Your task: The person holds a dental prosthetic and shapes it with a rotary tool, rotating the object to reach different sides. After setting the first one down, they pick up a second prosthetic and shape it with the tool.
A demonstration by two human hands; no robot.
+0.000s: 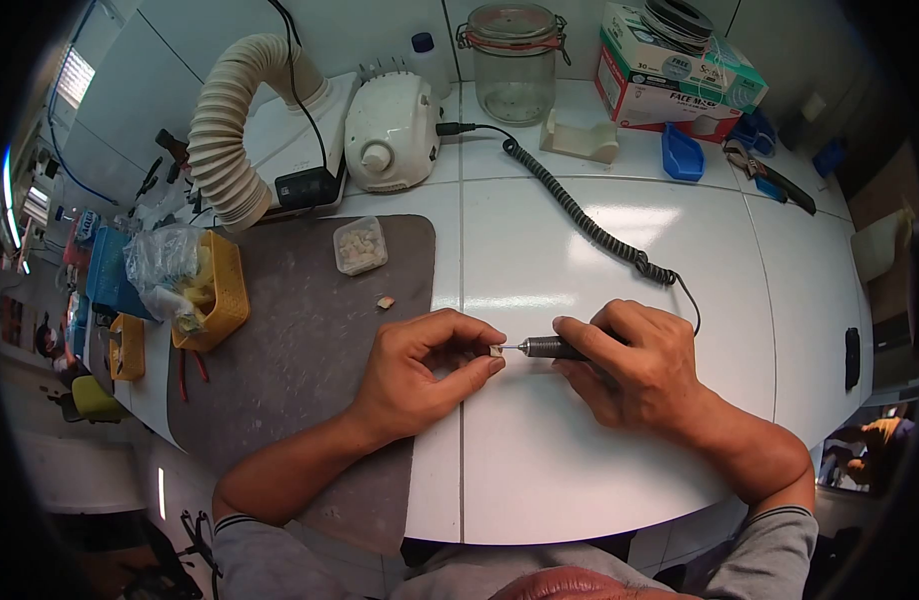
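Observation:
My left hand (425,365) pinches a small off-white piece (496,351) between thumb and fingertips; its exact kind is too small to make out. In my right hand (635,365) is a dark rotary handpiece (552,347), held like a pen and pointing left. Its thin metal bit meets or nearly meets the small piece. From the handpiece a coiled black cord (580,215) runs back to a white control unit (390,130) with a knob. On the brown mat lie a clear tub (361,246) of beige bits and one loose orange-and-beige fragment (386,302).
A ribbed suction hose (225,130) arches over the back left. Yellow baskets (225,290) with plastic bags stand left of the mat (300,400). Along the back are a glass jar (515,75), a face mask box (670,85), a blue tray (683,153) and a black-handled tool (785,188).

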